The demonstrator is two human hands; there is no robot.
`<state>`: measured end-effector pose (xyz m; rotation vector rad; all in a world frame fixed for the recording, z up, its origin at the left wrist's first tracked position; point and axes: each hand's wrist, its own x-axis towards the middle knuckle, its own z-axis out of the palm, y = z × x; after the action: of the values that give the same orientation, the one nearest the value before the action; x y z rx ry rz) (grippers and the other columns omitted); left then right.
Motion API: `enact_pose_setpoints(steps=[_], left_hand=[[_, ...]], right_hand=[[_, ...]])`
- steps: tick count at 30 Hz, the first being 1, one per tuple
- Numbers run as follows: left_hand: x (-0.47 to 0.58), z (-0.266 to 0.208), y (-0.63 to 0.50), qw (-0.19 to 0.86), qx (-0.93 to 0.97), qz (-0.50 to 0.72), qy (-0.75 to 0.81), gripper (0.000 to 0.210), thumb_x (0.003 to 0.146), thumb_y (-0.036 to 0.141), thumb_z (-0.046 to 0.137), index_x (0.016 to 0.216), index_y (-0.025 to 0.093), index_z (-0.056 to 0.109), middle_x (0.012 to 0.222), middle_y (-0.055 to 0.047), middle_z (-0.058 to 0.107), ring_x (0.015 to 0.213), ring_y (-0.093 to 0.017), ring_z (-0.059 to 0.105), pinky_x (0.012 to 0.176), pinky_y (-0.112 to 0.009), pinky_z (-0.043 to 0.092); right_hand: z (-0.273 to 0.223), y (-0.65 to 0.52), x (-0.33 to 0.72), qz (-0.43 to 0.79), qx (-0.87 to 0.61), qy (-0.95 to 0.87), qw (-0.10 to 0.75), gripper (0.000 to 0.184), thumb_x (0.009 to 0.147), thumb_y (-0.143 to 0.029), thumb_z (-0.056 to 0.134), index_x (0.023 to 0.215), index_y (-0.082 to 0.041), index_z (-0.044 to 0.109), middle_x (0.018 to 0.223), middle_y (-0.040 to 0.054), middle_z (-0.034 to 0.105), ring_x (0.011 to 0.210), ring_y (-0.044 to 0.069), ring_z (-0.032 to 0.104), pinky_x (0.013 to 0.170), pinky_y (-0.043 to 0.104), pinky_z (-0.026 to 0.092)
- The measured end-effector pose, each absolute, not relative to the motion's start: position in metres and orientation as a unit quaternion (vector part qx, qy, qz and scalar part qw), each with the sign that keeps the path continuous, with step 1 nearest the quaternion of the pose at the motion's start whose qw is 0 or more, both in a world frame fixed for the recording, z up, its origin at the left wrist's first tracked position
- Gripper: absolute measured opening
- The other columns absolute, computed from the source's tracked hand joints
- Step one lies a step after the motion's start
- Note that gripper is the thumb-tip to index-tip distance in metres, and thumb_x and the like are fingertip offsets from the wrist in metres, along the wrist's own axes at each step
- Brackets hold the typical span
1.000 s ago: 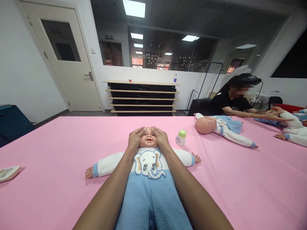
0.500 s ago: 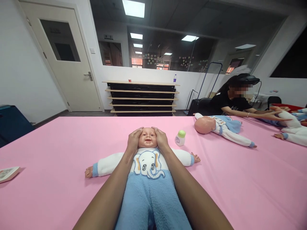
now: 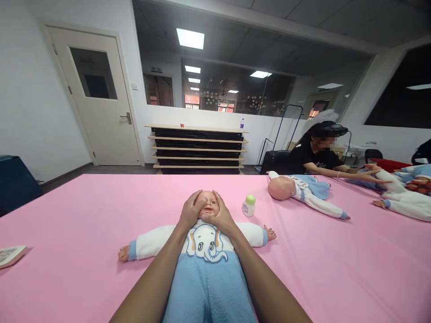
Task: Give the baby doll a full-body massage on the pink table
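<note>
Doll (image 3: 208, 269) position, and what did your hands have?

On its back on the pink cloth (image 3: 84, 251), straight ahead of you, arms out sideways. Your left hand (image 3: 191, 211) lay along one side of its head (image 3: 211, 207), thumb over an eye; your right hand (image 3: 222, 217) cupped the other side, thumb across the chin.

Were your fingers clenched?

No. You had them long and slightly curved, thumbs spread, laid on the head rather than wrapped round it. Couldn't tell how hard you pressed.

How did it look to handle?

Head was glossy, probably stiff and slick under your thumbs. Fleecy suit (image 3: 202, 291) looked soft, likely to give. Weight: light, at a guess.

Best hold for you?

One palm behind head and neck, other under the torso, looked safest; tugging a sleeve (image 3: 153, 242) looked risky. Green-capped bottle (image 3: 248, 206) stood upright near your right hand, not touching.
</note>
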<state>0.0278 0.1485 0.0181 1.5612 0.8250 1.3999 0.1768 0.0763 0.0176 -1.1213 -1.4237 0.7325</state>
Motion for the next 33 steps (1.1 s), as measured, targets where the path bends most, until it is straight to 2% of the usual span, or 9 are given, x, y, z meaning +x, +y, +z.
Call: enact_pose_setpoints(steps=[3,5,10,15,19,23,28,33], left_hand=[[0.027,0.023,0.139,0.345,0.683,0.551,0.334,0.046,0.079,0.044,0.066,0.12,0.023,0.066,0.133,-0.01,0.058,0.129,-0.028,0.047,0.115,-0.042,0.027],[0.026,0.025,0.133,0.326,0.7,0.54,0.335,0.044,0.083,0.046,0.061,0.122,0.025,0.065,0.135,-0.009,0.057,0.131,-0.026,0.046,0.116,-0.041,0.026],[0.015,0.024,0.127,0.388,0.708,0.485,0.335,0.059,0.08,0.051,0.063,0.133,0.026,0.055,0.148,-0.007,0.044,0.141,-0.025,0.033,0.119,-0.04,0.02],[0.002,0.022,0.129,0.461,0.707,0.44,0.307,0.084,0.07,0.044,0.075,0.144,0.024,0.042,0.156,-0.007,0.03,0.146,-0.029,0.019,0.12,-0.041,0.016],[-0.002,0.02,0.13,0.55,0.667,0.423,0.271,0.088,0.071,0.036,0.076,0.148,0.027,0.033,0.156,-0.005,0.031,0.144,-0.031,0.025,0.118,-0.043,0.022],[-0.005,0.02,0.132,0.609,0.632,0.417,0.237,0.095,0.066,0.027,0.08,0.148,0.029,0.031,0.154,-0.006,0.033,0.141,-0.033,0.031,0.115,-0.044,0.029],[-0.008,0.019,0.135,0.634,0.606,0.423,0.227,0.097,0.063,0.023,0.082,0.147,0.029,0.033,0.153,-0.008,0.035,0.139,-0.033,0.035,0.113,-0.044,0.033],[-0.01,0.017,0.134,0.629,0.6,0.438,0.229,0.099,0.061,0.022,0.084,0.146,0.027,0.035,0.151,-0.009,0.038,0.138,-0.033,0.036,0.113,-0.044,0.034]], right_hand=[[0.015,0.078,0.178,0.326,-0.462,-0.598,0.568,0.107,0.056,-0.041,0.085,0.148,-0.028,0.031,0.153,0.0077,0.032,0.141,0.027,0.031,0.116,0.041,0.027],[0.014,0.079,0.179,0.325,-0.451,-0.6,0.575,0.106,0.055,-0.04,0.086,0.147,-0.027,0.033,0.153,0.0081,0.032,0.141,0.027,0.03,0.116,0.041,0.027],[0.012,0.08,0.179,0.318,-0.437,-0.605,0.585,0.106,0.054,-0.038,0.086,0.146,-0.027,0.035,0.153,0.0074,0.031,0.142,0.026,0.029,0.117,0.039,0.025],[0.015,0.078,0.18,0.319,-0.443,-0.619,0.565,0.108,0.055,-0.039,0.086,0.147,-0.028,0.032,0.156,0.0068,0.025,0.144,0.027,0.024,0.119,0.04,0.022],[0.02,0.076,0.183,0.354,-0.443,-0.623,0.539,0.111,0.057,-0.043,0.086,0.149,-0.03,0.025,0.157,0.0059,0.023,0.144,0.027,0.024,0.118,0.043,0.021],[0.024,0.075,0.184,0.369,-0.442,-0.628,0.523,0.108,0.061,-0.046,0.083,0.15,-0.031,0.023,0.157,0.0047,0.022,0.145,0.027,0.022,0.119,0.045,0.02],[0.026,0.075,0.182,0.35,-0.465,-0.64,0.502,0.104,0.067,-0.049,0.079,0.151,-0.033,0.02,0.16,0.0024,0.016,0.148,0.025,0.013,0.12,0.045,0.014],[0.022,0.078,0.179,0.34,-0.463,-0.639,0.512,0.104,0.066,-0.049,0.079,0.151,-0.033,0.021,0.159,0.0023,0.017,0.148,0.025,0.013,0.121,0.046,0.013]])
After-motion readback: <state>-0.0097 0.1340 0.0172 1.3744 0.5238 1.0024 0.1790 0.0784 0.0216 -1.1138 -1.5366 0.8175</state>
